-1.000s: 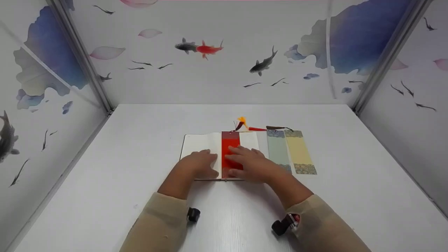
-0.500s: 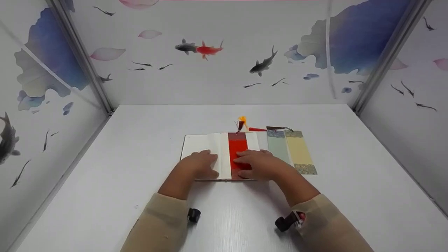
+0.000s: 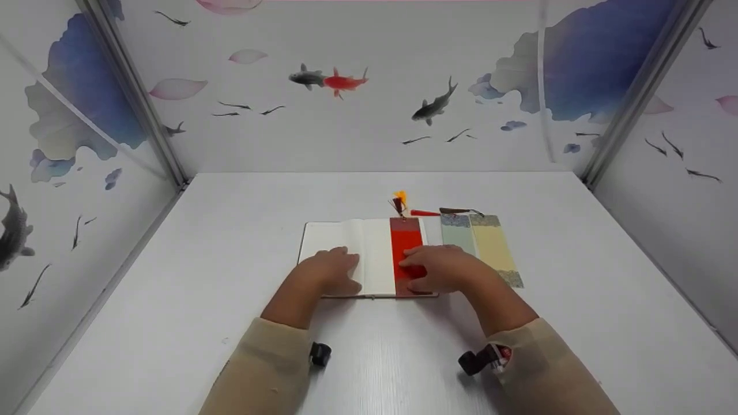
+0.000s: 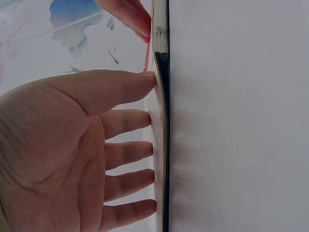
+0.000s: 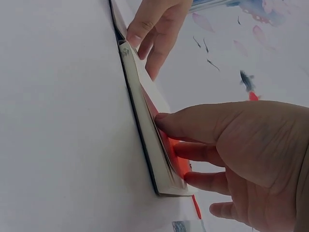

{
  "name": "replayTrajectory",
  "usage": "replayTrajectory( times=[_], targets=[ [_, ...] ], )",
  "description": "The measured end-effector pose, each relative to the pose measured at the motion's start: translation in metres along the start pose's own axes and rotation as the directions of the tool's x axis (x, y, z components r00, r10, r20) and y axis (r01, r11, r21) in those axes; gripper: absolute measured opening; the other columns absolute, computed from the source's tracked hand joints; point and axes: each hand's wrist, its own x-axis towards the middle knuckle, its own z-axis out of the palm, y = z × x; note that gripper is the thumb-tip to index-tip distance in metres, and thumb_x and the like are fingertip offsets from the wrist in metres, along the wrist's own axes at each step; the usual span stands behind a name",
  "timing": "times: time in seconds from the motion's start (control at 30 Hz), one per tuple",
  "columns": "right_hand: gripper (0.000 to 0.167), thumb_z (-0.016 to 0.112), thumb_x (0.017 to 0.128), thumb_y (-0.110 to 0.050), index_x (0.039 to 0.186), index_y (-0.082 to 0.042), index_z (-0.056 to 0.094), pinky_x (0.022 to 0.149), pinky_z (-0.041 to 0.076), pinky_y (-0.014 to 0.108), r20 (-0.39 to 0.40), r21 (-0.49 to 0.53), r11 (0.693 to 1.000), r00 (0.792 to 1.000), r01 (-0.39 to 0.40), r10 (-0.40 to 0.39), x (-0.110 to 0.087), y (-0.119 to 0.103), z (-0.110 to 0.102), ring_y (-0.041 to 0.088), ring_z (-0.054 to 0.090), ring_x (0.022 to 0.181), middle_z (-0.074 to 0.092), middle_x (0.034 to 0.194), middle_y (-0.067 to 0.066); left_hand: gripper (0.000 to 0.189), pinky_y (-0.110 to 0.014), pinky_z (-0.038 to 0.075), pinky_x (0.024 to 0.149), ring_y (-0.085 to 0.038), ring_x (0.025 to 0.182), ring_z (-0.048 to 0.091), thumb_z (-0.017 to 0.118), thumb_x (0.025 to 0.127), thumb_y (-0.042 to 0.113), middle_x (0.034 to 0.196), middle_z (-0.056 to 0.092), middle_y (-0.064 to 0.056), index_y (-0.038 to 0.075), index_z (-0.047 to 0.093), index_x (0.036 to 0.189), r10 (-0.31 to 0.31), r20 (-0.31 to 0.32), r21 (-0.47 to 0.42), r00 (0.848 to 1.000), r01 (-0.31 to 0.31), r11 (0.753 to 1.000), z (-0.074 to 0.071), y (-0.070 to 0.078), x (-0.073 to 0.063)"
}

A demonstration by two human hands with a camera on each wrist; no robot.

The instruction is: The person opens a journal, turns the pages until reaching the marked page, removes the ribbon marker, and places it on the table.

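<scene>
An open notebook (image 3: 369,253) with blank white pages lies flat on the white table (image 3: 230,242). My left hand (image 3: 331,270) rests with straight fingers (image 4: 130,121) on the left page, thumb near the spine. A red bookmark (image 3: 405,235) lies lengthwise near the outer edge of the right page, its tassel (image 3: 398,202) beyond the top of the book. My right hand (image 3: 435,268) presses flat on the bookmark's lower half. In the right wrist view its fingers (image 5: 193,152) lie on the red strip (image 5: 176,162) on top of the page block (image 5: 145,130).
Two more bookmarks lie side by side just right of the notebook: a pale green one (image 3: 459,237) and a yellow one (image 3: 493,245), their tassels (image 3: 455,211) at the far end. Patterned booth walls (image 3: 369,86) close in the table at the back, left and right.
My right hand has slid the red bookmark rightward across the right page, from beside the spine to near the outer edge. The left hand has stayed on the left page.
</scene>
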Motion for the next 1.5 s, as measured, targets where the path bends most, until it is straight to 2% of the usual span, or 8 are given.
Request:
replayTrajectory(
  times=[0.2,0.37,0.53,0.8,0.97,1.1,1.23,1.5],
  targets=[
    [0.050,0.079,0.095,-0.044,0.143,-0.033,0.070,0.111,0.054,0.055,-0.068,0.038,0.999,0.998,-0.015,0.017,0.002,0.003,0.000,0.026,0.054,0.140,0.063,0.152,-0.003,0.075,-0.059,0.027,0.133,-0.034,0.167,0.026,0.069,0.100,0.040,0.178,0.030,-0.003,0.026,0.039,0.167,0.004,0.012,0.000,1.000,-0.004,1.000,0.000,-0.001,0.001],
    [0.052,0.074,0.098,-0.050,0.147,-0.033,0.066,0.119,0.046,0.061,-0.201,0.032,0.999,0.979,0.025,-0.018,0.011,0.003,0.011,0.029,0.052,0.144,0.060,0.155,0.000,0.075,-0.059,0.028,0.133,-0.035,0.166,0.026,0.068,0.100,0.041,0.178,0.031,-0.003,0.027,0.039,0.167,0.007,0.010,0.009,1.000,-0.007,1.000,0.000,-0.001,0.002],
    [0.062,0.070,0.099,-0.053,0.158,-0.041,0.053,0.127,0.028,0.071,-0.176,0.030,0.999,0.983,-0.042,0.047,0.016,0.003,0.019,0.037,0.030,0.162,0.039,0.174,0.003,0.075,-0.058,0.028,0.133,-0.034,0.167,0.026,0.068,0.100,0.041,0.178,0.031,-0.003,0.026,0.039,0.168,0.006,0.010,0.010,1.000,-0.006,1.000,0.001,-0.001,0.001],
    [0.061,0.074,0.096,-0.051,0.153,-0.036,0.060,0.122,0.035,0.072,-0.169,0.056,0.997,0.983,-0.061,0.069,0.018,0.010,0.017,0.039,0.039,0.156,0.047,0.169,0.004,0.075,-0.058,0.028,0.133,-0.036,0.166,0.027,0.068,0.100,0.040,0.178,0.030,-0.004,0.025,0.039,0.168,0.029,0.010,0.027,1.000,-0.029,0.999,0.002,-0.004,0.004],
    [0.063,0.080,0.094,-0.047,0.151,-0.025,0.064,0.119,0.044,0.066,-0.204,0.144,0.987,0.973,-0.076,0.105,0.020,0.013,0.014,0.036,0.047,0.150,0.054,0.162,0.008,0.075,-0.058,0.028,0.133,-0.036,0.166,0.027,0.067,0.101,0.041,0.178,0.030,-0.005,0.025,0.038,0.168,0.034,0.010,0.040,0.999,-0.035,0.999,0.002,-0.003,0.004],
    [0.074,0.086,0.090,-0.041,0.153,-0.016,0.058,0.110,0.056,0.056,-0.207,0.305,0.943,0.956,-0.136,0.205,0.020,0.015,0.011,0.034,0.052,0.142,0.055,0.155,0.012,0.075,-0.058,0.028,0.133,-0.035,0.166,0.027,0.067,0.100,0.041,0.178,0.030,-0.005,0.025,0.038,0.168,0.032,0.007,0.036,0.999,-0.032,0.999,0.002,-0.003,0.004],
    [0.082,0.086,0.091,-0.034,0.160,-0.010,0.047,0.105,0.061,0.052,-0.161,0.479,0.852,0.934,-0.210,0.320,0.019,0.019,0.007,0.034,0.054,0.140,0.056,0.155,0.015,0.075,-0.058,0.029,0.132,-0.036,0.166,0.028,0.067,0.100,0.040,0.178,0.031,-0.005,0.024,0.039,0.168,0.040,0.001,0.034,0.999,-0.040,0.999,0.002,-0.004,0.005],
    [0.062,0.073,0.100,-0.021,0.156,-0.005,0.052,0.100,0.064,0.047,-0.115,0.648,0.705,0.879,-0.287,0.464,0.019,0.030,0.002,0.034,0.067,0.125,0.066,0.144,0.019,0.075,-0.058,0.029,0.132,-0.037,0.165,0.028,0.066,0.101,0.040,0.178,0.030,-0.007,0.023,0.038,0.168,0.054,0.004,0.045,0.999,-0.054,0.998,0.002,-0.005,0.006]
  ],
)
